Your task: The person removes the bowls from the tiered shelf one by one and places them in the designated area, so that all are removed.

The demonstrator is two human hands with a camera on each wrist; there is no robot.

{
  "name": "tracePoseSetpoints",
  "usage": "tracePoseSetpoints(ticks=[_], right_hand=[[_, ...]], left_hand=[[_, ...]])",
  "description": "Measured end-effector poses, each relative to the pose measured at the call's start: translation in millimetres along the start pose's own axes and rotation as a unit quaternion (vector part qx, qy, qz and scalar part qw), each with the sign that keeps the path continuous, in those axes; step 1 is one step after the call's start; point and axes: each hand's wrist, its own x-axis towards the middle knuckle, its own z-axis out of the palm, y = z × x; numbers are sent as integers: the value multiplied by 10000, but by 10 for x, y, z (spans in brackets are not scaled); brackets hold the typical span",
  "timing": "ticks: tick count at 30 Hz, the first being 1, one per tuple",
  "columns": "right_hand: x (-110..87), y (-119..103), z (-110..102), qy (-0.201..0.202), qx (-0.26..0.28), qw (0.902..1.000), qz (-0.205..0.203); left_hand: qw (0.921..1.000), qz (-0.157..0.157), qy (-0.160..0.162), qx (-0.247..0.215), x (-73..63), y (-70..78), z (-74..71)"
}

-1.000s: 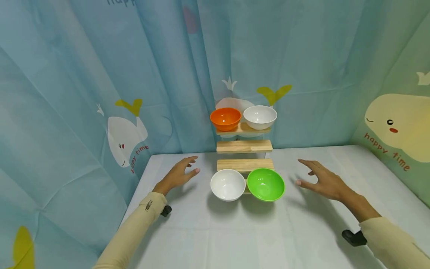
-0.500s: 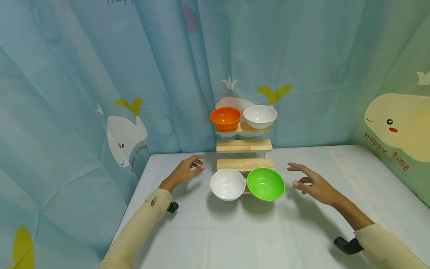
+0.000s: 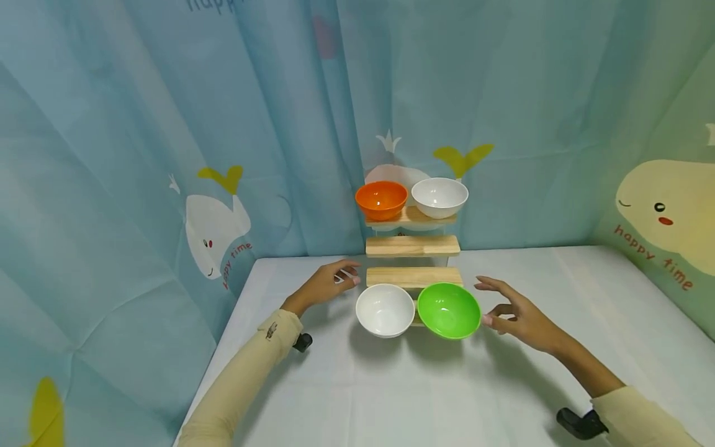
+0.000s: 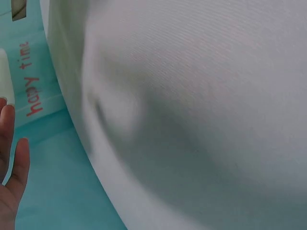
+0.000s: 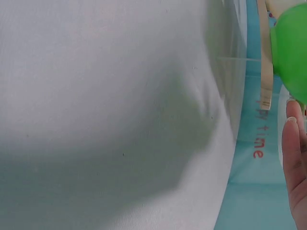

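Note:
A white bowl [image 3: 385, 310] and a green bowl [image 3: 449, 310] sit side by side on the lowest step of a wooden tiered stand [image 3: 413, 246]. My right hand [image 3: 522, 320] is just right of the green bowl, thumb tip right at its rim and fingers spread. In the right wrist view its fingers [image 5: 293, 158] show close below the green bowl. To the left of the white bowl, my left hand [image 3: 324, 287] hovers with loosely bent fingers near the stand's second step, holding nothing. Only part of it shows in the left wrist view.
On the top step stand an orange bowl [image 3: 382, 200] and another white bowl [image 3: 439, 197]. The two middle steps carry no bowls. A white cloth covers the table [image 3: 413, 397]. Behind it hangs a blue curtain [image 3: 290, 124] with whale prints.
Both hands have moved inward toward the stand: the left to the right, the right to the left up to the green bowl's rim. The bowls keep their places on the stand.

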Motion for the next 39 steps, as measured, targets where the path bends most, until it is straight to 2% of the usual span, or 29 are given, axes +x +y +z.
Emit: tracePoseSetpoints(ticks=[8, 21, 29, 39], right_hand=[[4, -12, 60, -113, 144, 9997, 137], [-5, -16, 164, -265, 295, 9991, 176], [-12, -35, 203, -244, 367, 9988, 221], [-11, -48, 263, -242, 425, 9987, 126]], left_hand=[[9998, -101, -160, 59, 48, 99, 28], [9988, -37, -486, -1, 124, 127, 63], [9986, 64, -523, 72, 175, 113, 71], [9984, 41, -565, 2, 140, 143, 83]])
